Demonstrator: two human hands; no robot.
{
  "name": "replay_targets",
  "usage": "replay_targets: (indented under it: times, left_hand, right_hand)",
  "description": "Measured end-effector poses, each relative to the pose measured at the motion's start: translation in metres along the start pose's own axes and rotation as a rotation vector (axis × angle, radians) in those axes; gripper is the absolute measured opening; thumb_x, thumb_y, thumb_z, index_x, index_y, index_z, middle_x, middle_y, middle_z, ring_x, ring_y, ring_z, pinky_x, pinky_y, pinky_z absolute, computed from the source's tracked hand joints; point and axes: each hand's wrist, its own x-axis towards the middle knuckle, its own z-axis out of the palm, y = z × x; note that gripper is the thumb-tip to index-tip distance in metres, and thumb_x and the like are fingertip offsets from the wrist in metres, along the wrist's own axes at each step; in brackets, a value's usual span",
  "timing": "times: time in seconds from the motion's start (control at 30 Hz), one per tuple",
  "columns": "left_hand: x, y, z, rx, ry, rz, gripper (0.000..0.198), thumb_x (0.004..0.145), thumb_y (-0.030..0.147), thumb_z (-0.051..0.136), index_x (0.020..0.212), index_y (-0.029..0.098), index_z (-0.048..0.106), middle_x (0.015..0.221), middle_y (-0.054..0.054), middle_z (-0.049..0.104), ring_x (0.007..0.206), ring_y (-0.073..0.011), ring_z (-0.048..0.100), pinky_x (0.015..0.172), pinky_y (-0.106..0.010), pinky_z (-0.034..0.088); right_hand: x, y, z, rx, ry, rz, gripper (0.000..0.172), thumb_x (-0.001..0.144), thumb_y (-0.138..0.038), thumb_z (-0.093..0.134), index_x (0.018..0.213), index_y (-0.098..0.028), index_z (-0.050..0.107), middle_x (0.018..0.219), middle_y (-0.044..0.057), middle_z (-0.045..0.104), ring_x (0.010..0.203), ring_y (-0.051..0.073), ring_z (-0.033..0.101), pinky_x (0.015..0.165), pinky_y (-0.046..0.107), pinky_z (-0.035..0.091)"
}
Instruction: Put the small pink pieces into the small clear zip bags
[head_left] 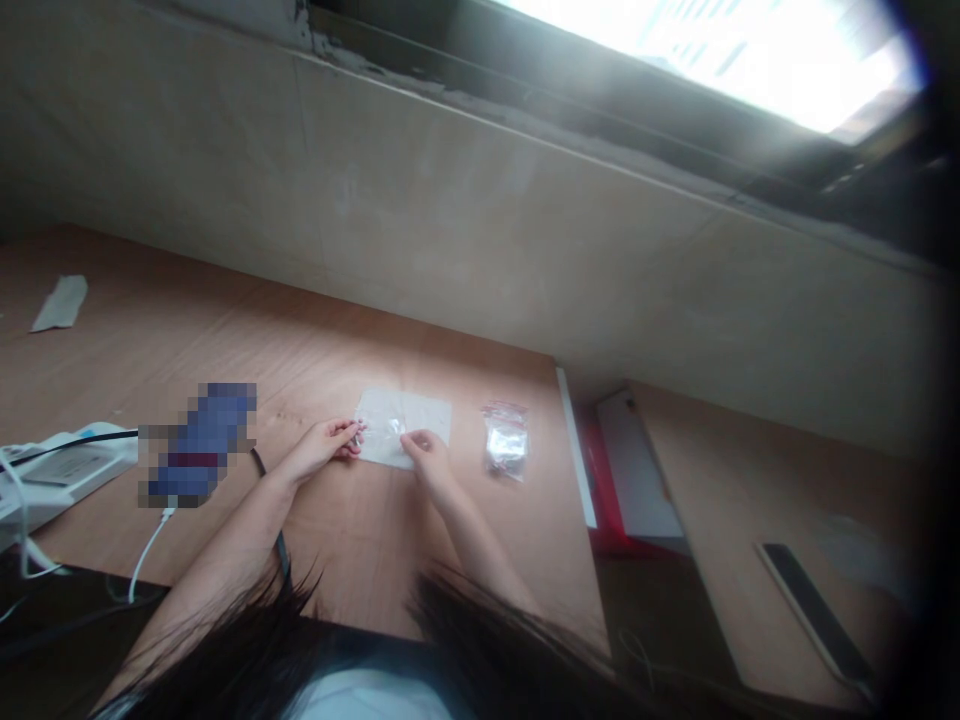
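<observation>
A white sheet [427,412] lies flat on the wooden table [360,540]. My left hand [324,446] rests at the sheet's left edge with its fingertips pinched on something small that I cannot make out. My right hand [421,450] sits on the sheet's near edge, fingers curled and pinched on a small clear thing. A small clear plastic bag with a red strip [506,440] lies to the right of the sheet, apart from both hands.
A white device with cables [56,475] sits at the left edge, next to a blurred blue patch [202,440]. A grey paper scrap [60,302] lies far left. A red and white board [634,470] stands beyond the table's right edge. A dark phone [814,610] rests on the neighbouring surface.
</observation>
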Motion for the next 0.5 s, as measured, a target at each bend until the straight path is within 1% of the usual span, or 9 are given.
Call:
replay_targets:
  times: [0.1, 0.17, 0.33, 0.5]
  left_hand:
    - [-0.0025, 0.0016, -0.0028, -0.017, -0.024, -0.027, 0.032, 0.065, 0.038, 0.06, 0.078, 0.009, 0.057, 0.07, -0.003, 0.058, 0.059, -0.0098, 0.056, 0.06, -0.024, 0.047]
    - [-0.0037, 0.0021, -0.005, -0.022, -0.03, -0.057, 0.032, 0.064, 0.036, 0.062, 0.08, 0.009, 0.056, 0.07, -0.004, 0.059, 0.059, -0.0104, 0.057, 0.061, -0.025, 0.047]
    - [-0.0055, 0.0041, -0.0065, -0.028, 0.031, -0.081, 0.035, 0.059, 0.033, 0.067, 0.082, 0.009, 0.054, 0.067, -0.003, 0.061, 0.059, -0.012, 0.059, 0.06, -0.027, 0.048]
    - [-0.0075, 0.0098, -0.0037, 0.019, 0.086, -0.041, 0.035, 0.056, 0.037, 0.067, 0.075, 0.01, 0.053, 0.06, -0.001, 0.06, 0.054, -0.0127, 0.059, 0.055, -0.026, 0.047]
  right_hand:
    - [0.001, 0.006, 0.0021, -0.089, 0.003, -0.009, 0.017, 0.064, -0.031, 0.053, 0.065, -0.015, 0.056, 0.066, 0.003, 0.058, 0.065, 0.014, 0.052, 0.059, 0.025, 0.039]
    - [0.0012, 0.0076, 0.0012, -0.126, -0.003, 0.006, 0.015, 0.064, -0.029, 0.051, 0.064, -0.014, 0.057, 0.066, 0.003, 0.059, 0.063, 0.014, 0.052, 0.059, 0.025, 0.039]
    - [0.0007, 0.0054, -0.0014, -0.181, -0.008, 0.016, 0.016, 0.064, -0.026, 0.049, 0.065, -0.013, 0.058, 0.064, 0.004, 0.059, 0.061, 0.014, 0.053, 0.056, 0.024, 0.038]
    - [0.0013, 0.0053, -0.0006, -0.261, -0.013, 0.034, 0.017, 0.064, -0.026, 0.048, 0.065, -0.013, 0.059, 0.063, 0.004, 0.06, 0.059, 0.013, 0.052, 0.053, 0.022, 0.035]
